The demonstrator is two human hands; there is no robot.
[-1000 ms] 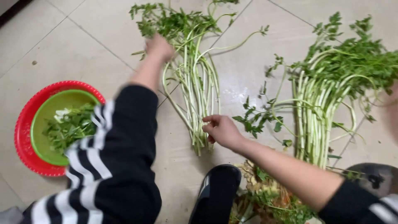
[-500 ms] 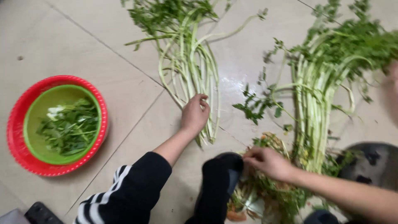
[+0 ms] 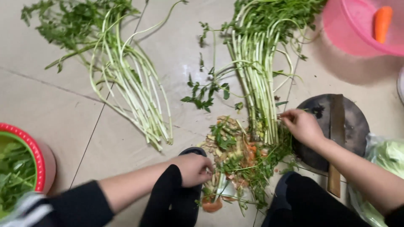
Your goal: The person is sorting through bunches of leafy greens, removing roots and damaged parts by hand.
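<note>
1. The right hand (image 3: 302,126) sits at about 3 o'clock of the view, its fingertips (image 3: 284,116) pinched together on the thin stalks at the lower end of the right bundle of greens (image 3: 256,80). The fingers are nearly closed, gripping a stem or two.
2. That right bundle runs from the hand up toward 12 o'clock, pale stalks below and leafy tops above.
3. The left hand (image 3: 194,169) is at about 6 o'clock, curled into a loose fist just beside the scrap pile (image 3: 235,159). Its fingers are folded in; whether they hold anything cannot be told.
4. The scrap pile of cut roots, leaves and orange bits lies between the two hands, touching the stalk ends of the right bundle.
5. A second, left bundle of greens (image 3: 126,84) lies at 10 to 11 o'clock, well apart from both hands, stalk ends pointing toward 6 o'clock.
6. A loose leafy sprig (image 3: 204,92) lies between the two bundles.
7. Just beyond the right hand, toward 3 o'clock, a round dark chopping board (image 3: 355,126) carries a cleaver (image 3: 336,138) with its handle toward 5 o'clock.
8. Everything rests on a pale tiled floor (image 3: 50,109).
9. At the edges:
   - a red basin (image 3: 40,157) holding a green bowl of leaves at 8 o'clock
   - a pink basket (image 3: 357,29) with a carrot (image 3: 382,23) at 1 o'clock
   - a bag with a pale green vegetable (image 3: 387,159) at 4 o'clock
10. Bare floor lies open toward 9 o'clock, left of the left bundle.
</note>
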